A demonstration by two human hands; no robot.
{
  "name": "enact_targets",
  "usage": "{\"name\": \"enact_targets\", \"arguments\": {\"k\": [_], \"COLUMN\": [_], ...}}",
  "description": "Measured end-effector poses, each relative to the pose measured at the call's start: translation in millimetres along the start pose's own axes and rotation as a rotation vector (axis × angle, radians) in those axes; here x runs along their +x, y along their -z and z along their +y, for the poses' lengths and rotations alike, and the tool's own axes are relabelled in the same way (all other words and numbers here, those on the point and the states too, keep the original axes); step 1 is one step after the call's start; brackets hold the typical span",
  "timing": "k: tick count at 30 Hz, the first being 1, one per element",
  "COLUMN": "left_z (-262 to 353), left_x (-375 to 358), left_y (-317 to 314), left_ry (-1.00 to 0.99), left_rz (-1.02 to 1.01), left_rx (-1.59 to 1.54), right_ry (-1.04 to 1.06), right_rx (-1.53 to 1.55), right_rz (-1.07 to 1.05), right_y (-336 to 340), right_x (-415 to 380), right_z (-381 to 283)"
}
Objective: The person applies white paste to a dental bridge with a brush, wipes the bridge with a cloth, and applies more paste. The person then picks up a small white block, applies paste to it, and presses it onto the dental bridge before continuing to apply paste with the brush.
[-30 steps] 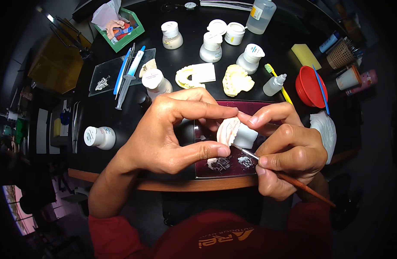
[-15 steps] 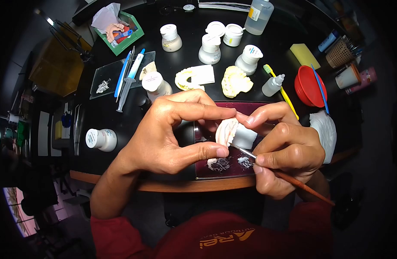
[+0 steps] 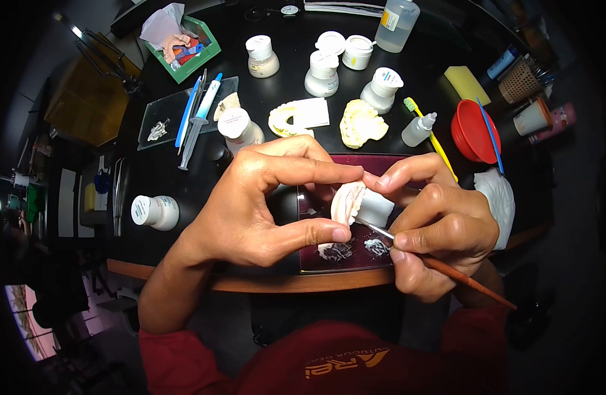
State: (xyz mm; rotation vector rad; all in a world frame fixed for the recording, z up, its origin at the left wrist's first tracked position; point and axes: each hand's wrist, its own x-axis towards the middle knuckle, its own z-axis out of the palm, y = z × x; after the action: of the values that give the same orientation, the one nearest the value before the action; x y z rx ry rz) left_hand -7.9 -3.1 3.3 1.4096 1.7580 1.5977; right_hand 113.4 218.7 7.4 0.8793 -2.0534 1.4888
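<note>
My left hand (image 3: 263,197) grips a pale dental model (image 3: 347,203) between thumb and index finger, its row of teeth turned to the right. Pinched in my right hand (image 3: 441,230) is a brush (image 3: 448,270) with a reddish-brown handle and metal ferrule; its tip is at the lower edge of the teeth. The index finger of my right hand is close to the top of the model. Below lies a dark red tile (image 3: 309,261) bearing white powdery heaps (image 3: 377,246). A white block-like piece (image 3: 376,209) shows behind the model.
White-capped jars (image 3: 261,58) stand across the black table, with one jar (image 3: 155,212) at the left. Yellowish dental casts (image 3: 361,125), a dropper bottle (image 3: 418,130), a yellow toothbrush (image 3: 441,155), a red bowl (image 3: 473,131), a syringe (image 3: 193,141) and a green box (image 3: 211,54) surround my hands.
My right hand and the brush have shifted slightly right. The model is turned very slightly in my left hand, and the whole view has moved a little.
</note>
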Motion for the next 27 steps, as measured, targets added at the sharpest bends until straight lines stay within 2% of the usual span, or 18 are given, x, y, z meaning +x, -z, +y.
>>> {"name": "enact_targets", "arguments": {"k": [14,17,21,27], "left_z": [1.7,-1.5,1.5,-6.6], "left_x": [0.1,-1.2,-0.4,0.9], "left_y": [0.8,1.6,-2.7,-5.0], "left_ry": [0.018,0.048,0.139,0.149], "left_rz": [-0.008,-0.014,0.013,0.022], "left_rx": [-0.046,-0.115,-0.357,-0.382], "right_ry": [0.024,0.028,0.024,0.009], "right_rx": [0.018,0.017,-0.011,-0.007], "right_rz": [-0.012,0.008,0.057,0.074], "right_y": [5.7,5.4,3.1,1.9], "right_x": [0.6,0.1,-1.6,-1.1], "right_z": [1.3,0.3,-0.6,0.9]}}
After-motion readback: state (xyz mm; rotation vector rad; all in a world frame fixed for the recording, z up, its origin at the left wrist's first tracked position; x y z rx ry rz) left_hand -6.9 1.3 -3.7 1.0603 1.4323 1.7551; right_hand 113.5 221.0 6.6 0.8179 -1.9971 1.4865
